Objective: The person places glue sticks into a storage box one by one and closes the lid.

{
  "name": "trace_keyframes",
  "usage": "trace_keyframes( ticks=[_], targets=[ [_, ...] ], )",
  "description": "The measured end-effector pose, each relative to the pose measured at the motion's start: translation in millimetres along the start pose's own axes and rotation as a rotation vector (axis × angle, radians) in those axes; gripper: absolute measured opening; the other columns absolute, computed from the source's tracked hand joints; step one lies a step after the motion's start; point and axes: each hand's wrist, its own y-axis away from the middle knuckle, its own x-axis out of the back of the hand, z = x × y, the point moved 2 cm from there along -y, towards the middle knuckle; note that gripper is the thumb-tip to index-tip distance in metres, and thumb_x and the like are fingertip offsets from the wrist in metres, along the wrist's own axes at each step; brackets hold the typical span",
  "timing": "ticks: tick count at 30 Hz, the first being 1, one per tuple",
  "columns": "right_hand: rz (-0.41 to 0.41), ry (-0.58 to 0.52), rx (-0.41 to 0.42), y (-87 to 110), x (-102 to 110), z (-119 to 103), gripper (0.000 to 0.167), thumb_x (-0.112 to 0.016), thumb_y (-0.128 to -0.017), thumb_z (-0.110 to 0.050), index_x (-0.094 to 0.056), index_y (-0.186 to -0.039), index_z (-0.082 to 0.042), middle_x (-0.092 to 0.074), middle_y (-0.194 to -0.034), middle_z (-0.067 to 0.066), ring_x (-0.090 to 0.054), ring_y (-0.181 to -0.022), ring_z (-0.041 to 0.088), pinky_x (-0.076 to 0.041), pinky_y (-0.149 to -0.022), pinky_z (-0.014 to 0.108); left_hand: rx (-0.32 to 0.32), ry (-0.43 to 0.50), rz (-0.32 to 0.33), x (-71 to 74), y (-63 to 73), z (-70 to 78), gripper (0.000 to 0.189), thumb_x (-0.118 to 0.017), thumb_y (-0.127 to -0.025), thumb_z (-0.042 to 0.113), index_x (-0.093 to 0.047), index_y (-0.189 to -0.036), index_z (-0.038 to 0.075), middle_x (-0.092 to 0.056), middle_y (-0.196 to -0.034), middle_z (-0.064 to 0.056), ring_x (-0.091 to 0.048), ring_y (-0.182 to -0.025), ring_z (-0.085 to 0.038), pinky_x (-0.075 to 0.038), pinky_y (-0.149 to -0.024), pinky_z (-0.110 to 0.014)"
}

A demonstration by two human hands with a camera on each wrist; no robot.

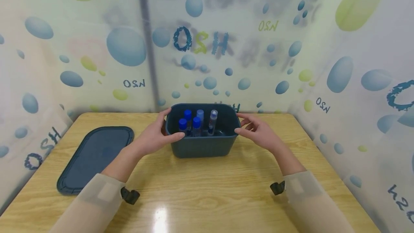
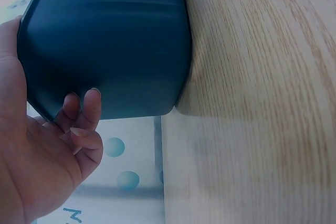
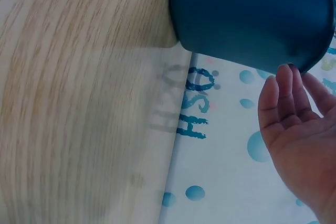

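A dark blue-green plastic bin (image 1: 202, 148) stands on the wooden table between both hands. My left hand (image 1: 153, 136) grips its left end, thumb over the front rim and index finger at the back corner. In the left wrist view the other fingers curl loosely beside the bin's end wall (image 2: 115, 66). The right hand (image 1: 260, 132) holds the opposite end, with its thumb at the front corner and index finger at the back rim. Inside, several small bottles with blue caps (image 1: 183, 123) stand upright at the left. A slim clear-capped tube (image 1: 212, 121) leans slightly beside them.
On the left of the wooden table (image 1: 207, 190) lies a flat dark lid or tray (image 1: 97, 154) with a raised rim, partly behind the left forearm. A printed curtain (image 1: 207, 71) hangs close behind the bin and along both sides.
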Motion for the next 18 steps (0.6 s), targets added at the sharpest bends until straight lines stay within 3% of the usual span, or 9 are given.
trace_keyframes(
  ticks=[9,14,18],
  targets=[
    [0.004,-0.016,-0.002,0.5,-4.2,1.0,0.069,-0.074,-0.106,-0.039,-0.048,-0.167,-0.022,-0.062,-0.144,0.018,-0.067,-0.113,0.028,-0.057,-0.090,0.041,-0.003,0.002,0.000,0.2,-0.8,0.7,0.122,-0.076,-0.094,0.072,-0.001,-0.178,0.024,-0.064,-0.105,-0.011,-0.061,-0.091,-0.025,-0.051,-0.076,-0.038],
    [-0.008,-0.065,-0.013,2.1,-5.4,1.2,0.071,-0.075,-0.106,-0.038,-0.046,-0.169,-0.024,-0.058,-0.152,0.021,-0.069,-0.120,0.033,-0.062,-0.097,0.049,-0.006,-0.001,0.003,0.5,-0.5,0.7,0.122,-0.076,-0.094,0.071,-0.001,-0.178,0.024,-0.064,-0.104,-0.011,-0.061,-0.090,-0.024,-0.051,-0.076,-0.039],
    [-0.018,-0.109,-0.028,3.9,-8.0,2.8,0.075,-0.077,-0.105,-0.037,-0.043,-0.170,-0.024,-0.054,-0.159,0.024,-0.069,-0.129,0.038,-0.065,-0.097,0.046,-0.005,0.002,-0.003,0.2,-0.2,0.7,0.122,-0.076,-0.094,0.071,0.000,-0.178,0.024,-0.064,-0.104,-0.011,-0.061,-0.091,-0.024,-0.051,-0.076,-0.039]
  ],
)
